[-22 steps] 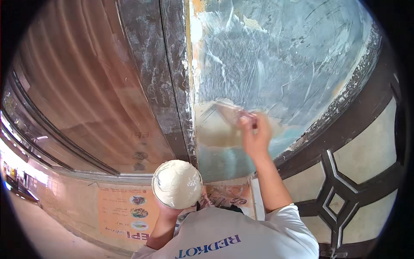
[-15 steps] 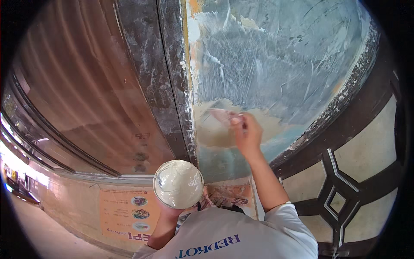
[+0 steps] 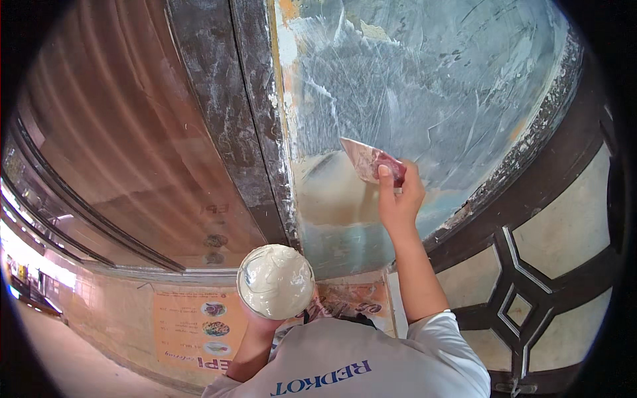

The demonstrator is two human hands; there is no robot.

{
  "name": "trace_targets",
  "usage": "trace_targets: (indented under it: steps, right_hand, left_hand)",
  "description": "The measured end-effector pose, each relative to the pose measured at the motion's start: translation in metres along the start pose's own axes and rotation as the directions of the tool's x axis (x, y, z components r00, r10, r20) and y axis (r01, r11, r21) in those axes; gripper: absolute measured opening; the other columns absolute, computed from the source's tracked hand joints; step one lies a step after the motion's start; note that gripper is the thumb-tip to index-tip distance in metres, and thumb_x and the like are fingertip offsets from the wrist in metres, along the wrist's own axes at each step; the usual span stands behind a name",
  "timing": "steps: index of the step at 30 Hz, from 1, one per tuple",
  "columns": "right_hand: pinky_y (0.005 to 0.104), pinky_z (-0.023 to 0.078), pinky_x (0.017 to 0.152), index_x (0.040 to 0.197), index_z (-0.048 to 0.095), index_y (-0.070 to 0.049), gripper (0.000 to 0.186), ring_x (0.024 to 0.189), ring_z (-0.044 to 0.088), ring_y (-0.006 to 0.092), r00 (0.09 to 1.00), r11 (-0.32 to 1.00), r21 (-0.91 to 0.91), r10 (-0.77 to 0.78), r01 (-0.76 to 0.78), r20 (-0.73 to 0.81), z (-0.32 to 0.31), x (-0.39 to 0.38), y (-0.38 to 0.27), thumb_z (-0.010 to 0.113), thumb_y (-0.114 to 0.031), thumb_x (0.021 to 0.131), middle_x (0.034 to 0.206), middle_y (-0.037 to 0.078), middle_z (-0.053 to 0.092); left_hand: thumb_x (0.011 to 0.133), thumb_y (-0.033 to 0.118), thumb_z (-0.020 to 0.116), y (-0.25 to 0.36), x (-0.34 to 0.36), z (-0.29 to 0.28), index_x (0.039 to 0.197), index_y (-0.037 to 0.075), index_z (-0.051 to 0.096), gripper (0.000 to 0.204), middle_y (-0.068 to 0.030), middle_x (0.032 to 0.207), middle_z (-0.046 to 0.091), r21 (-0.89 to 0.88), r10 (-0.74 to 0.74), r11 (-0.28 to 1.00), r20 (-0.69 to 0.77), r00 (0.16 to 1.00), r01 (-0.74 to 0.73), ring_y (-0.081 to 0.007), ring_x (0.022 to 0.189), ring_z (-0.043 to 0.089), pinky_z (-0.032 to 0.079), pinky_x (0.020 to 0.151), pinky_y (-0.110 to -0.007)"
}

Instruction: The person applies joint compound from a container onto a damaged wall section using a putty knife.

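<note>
Maroon-ended, the scraper (image 3: 373, 162) is pinched by the right hand (image 3: 401, 199) at one o'clock from the pot (image 3: 245, 303), clasped from below by the left hand (image 3: 261, 323); presumably light and springy, it is best gripped at that end.

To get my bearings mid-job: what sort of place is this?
Probably a small eatery's frontage under repair: an orange poster shows pictured dishes, the wall is patchily coated, and the right hand holds a scraper at it.

This looks like an eatery's front (note the orange food poster (image 3: 188, 326)).
</note>
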State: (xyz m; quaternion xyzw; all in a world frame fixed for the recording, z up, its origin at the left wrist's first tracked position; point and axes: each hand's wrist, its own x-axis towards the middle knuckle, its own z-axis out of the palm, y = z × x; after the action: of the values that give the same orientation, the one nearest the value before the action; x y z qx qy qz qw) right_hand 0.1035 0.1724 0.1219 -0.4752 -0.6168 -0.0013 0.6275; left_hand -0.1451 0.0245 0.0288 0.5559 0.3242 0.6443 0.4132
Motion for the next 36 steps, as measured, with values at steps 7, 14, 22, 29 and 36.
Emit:
trace_targets:
  steps: [7,14,22,29,36]
  right_hand:
    - [0.0382,0.051,0.064,0.098,0.066,-0.009,0.018,0.071,0.065,0.0278,0.885,0.935,-0.158,-0.232,0.317,0.404,0.009,-0.002,-0.003,0.065,-0.026,0.091,0.086,0.010,0.068]
    - [0.0303,0.048,0.064,0.100,0.064,-0.002,0.026,0.069,0.058,0.0159,0.995,0.993,0.112,0.036,-0.025,-0.091,-0.026,0.014,-0.011,0.067,-0.026,0.092,0.080,0.007,0.065]
    - [0.0369,0.052,0.067,0.098,0.064,-0.006,0.015,0.076,0.065,0.0267,0.884,0.993,-0.065,-0.057,0.098,0.463,0.011,-0.042,0.015,0.065,-0.018,0.091,0.083,0.012,0.065]
    - [0.0395,0.052,0.066,0.098,0.064,-0.004,0.016,0.076,0.065,0.0332,0.996,0.993,-0.096,-0.061,0.067,0.066,-0.011,0.006,-0.016,0.064,-0.018,0.091,0.087,0.014,0.066]
    - [0.0403,0.052,0.069,0.100,0.066,-0.007,0.020,0.078,0.065,0.0320,0.848,0.947,-0.154,-0.170,0.281,0.503,0.013,-0.032,0.000,0.062,-0.024,0.092,0.090,0.012,0.067]
  left_hand:
    - [0.059,0.009,0.090,0.007,0.005,0.017,0.137,0.003,0.047,0.089,-0.0124,0.130,0.059,-0.015,-0.164,0.986,-0.125,0.978,0.163,-0.0218,0.116,0.060,0.050,0.098,-0.039]
    - [0.057,0.011,0.092,0.007,0.000,0.014,0.137,0.004,0.046,0.092,-0.0120,0.130,0.059,-0.044,-0.082,0.996,-0.133,0.988,0.076,-0.0220,0.116,0.059,0.050,0.099,-0.039]
    - [0.060,0.012,0.090,0.001,-0.004,0.015,0.136,0.004,0.048,0.087,-0.0114,0.129,0.059,-0.156,-0.249,0.962,-0.148,0.957,0.226,-0.0216,0.116,0.059,0.050,0.098,-0.038]
    - [0.062,0.011,0.089,0.017,-0.001,0.019,0.136,0.003,0.048,0.085,-0.0118,0.130,0.059,-0.591,-0.387,0.770,-0.134,0.912,0.240,-0.0222,0.116,0.059,0.049,0.099,-0.039]
    - [0.062,0.010,0.088,0.027,0.002,0.028,0.136,0.003,0.047,0.084,-0.0126,0.130,0.059,-0.663,-0.425,0.703,-0.103,0.899,0.257,-0.0225,0.117,0.059,0.049,0.099,-0.039]
